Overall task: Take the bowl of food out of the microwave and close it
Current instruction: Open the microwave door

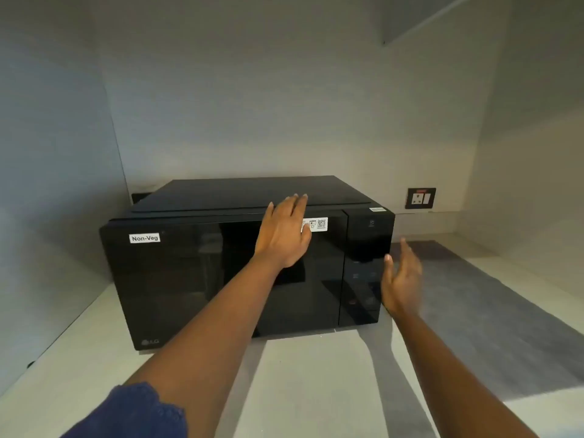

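Note:
A black microwave stands on a pale counter, its dark glass door shut and a "Non-Veg" label at the door's upper left. My left hand lies flat with fingers spread against the door's upper right, fingertips reaching the top edge. My right hand hovers open, palm turned left, just in front of the control panel at the microwave's right side. No bowl of food is in sight; the inside of the microwave cannot be seen through the dark door.
The pale counter runs toward me, with a grey mat to the right of the microwave. Walls enclose the nook on the left, back and right. A wall socket sits on the back wall at the right.

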Demonstrator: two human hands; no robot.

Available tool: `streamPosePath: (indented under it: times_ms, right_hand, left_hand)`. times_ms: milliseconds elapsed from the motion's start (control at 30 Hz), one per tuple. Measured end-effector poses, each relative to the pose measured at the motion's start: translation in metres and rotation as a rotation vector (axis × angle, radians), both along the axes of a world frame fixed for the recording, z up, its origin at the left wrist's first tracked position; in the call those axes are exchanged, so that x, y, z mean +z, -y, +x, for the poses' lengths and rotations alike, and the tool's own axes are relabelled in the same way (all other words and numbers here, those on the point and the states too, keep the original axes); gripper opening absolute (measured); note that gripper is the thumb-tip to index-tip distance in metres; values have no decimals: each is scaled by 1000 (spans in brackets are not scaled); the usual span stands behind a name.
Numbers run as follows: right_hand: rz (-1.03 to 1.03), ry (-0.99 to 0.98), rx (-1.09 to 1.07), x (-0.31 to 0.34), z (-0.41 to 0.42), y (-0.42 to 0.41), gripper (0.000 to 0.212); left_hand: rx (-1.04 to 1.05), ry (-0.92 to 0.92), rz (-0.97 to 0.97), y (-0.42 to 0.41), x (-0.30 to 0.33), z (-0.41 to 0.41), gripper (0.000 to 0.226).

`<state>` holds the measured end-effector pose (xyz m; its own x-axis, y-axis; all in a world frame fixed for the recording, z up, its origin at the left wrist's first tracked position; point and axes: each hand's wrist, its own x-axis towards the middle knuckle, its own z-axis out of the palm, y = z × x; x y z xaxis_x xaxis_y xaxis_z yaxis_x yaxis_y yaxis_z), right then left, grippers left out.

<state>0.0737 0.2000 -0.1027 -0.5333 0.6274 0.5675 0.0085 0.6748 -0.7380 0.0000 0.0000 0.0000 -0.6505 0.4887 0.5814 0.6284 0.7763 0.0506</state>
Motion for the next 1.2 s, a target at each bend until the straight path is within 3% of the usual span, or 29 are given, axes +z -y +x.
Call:
streamPosePath:
  times_ms: [167,367,633,867,1200]
  right_hand:
    - [-184,151,97,-62,9,7,54]
    - [-333,279,204,-92,8,23,79]
    - [-388,257,146,-102,-10,28,99]
    - [-403,198,51,-113,-21,30,98]
    - [-458,129,-65,-113,-34,34,86]
  left_hand:
    - [50,-40,43,-4,-17,-2,55]
    - [66,-95,94,-9,-24,-4,56]
    - [75,-158,121,-13,-31,-11,59]
    - [128,-264,111,-16,-37,-21,80]
    - [138,-377,116,-15,-42,-17,83]
